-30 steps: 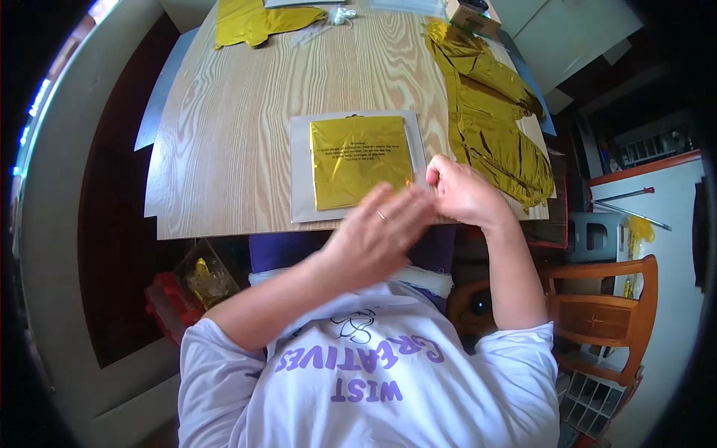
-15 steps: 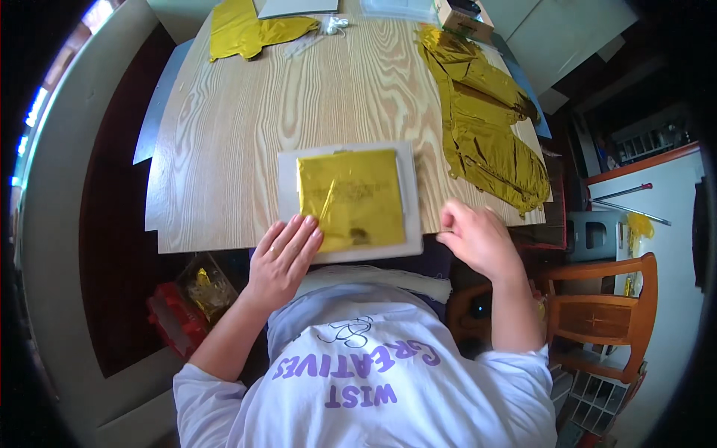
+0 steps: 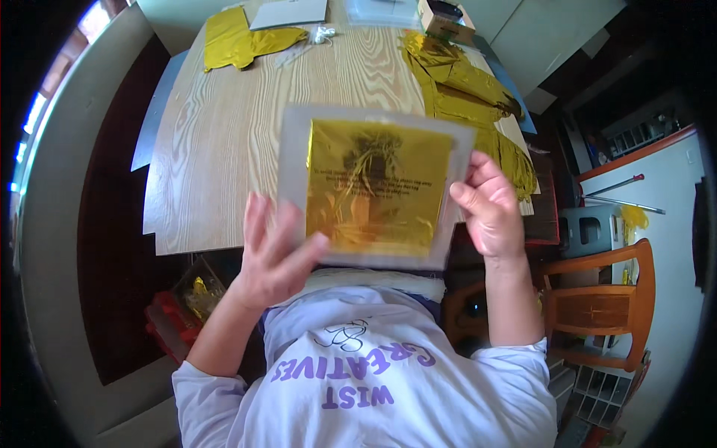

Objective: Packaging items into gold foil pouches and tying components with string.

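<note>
A clear bag with a gold sheet (image 3: 373, 187) is gripped between the left hand (image 3: 276, 257) and right hand (image 3: 489, 209), above the wooden surface (image 3: 224, 142).

Light wooden table (image 3: 224, 149) on dark floor (image 3: 112, 246). Wooden chair (image 3: 597, 299) at right beside white cabinet (image 3: 672, 194). Daylight enters through windows (image 3: 33, 112) at left.

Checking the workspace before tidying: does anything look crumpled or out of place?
Yes. A long gold foil sheet lies crumpled along the table's right edge, partly hanging over it; another crumpled piece sits at the far left. The flat foil packet held in both hands looks intact.
</note>
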### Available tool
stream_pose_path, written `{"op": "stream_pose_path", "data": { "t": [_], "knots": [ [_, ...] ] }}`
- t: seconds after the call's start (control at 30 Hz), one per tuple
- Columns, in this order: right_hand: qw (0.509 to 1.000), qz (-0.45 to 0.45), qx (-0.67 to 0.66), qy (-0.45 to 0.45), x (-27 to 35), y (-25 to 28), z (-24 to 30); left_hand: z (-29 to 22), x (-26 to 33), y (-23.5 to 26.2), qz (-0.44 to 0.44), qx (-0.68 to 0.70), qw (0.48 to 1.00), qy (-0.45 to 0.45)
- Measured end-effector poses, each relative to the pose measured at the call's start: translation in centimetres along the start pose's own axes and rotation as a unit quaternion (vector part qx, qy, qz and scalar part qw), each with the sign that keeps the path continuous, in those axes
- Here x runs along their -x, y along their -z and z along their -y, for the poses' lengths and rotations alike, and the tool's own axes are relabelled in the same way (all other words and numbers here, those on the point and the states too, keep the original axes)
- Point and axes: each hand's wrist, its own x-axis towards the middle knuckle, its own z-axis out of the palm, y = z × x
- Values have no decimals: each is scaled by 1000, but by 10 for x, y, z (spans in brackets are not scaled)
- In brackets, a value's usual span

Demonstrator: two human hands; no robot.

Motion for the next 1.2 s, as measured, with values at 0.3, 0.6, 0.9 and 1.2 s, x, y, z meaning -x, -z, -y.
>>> {"op": "stream_pose_path", "data": {
  "t": [0.3,0.6,0.9,1.2],
  "knots": [
    [958,111,103,245,-23,-11,27,35,-62,-19,-75,399,876,261],
    [982,60,60,166,-6,12,-9,17,-32,-59,-36,456,836,302],
    [754,339,559,-68,94,50,104,-85,-69,-32,163,425,885,99],
    [372,-137,911,-114,121,276,119,-51,0,-40,352,368,832,219]
  ]
}}
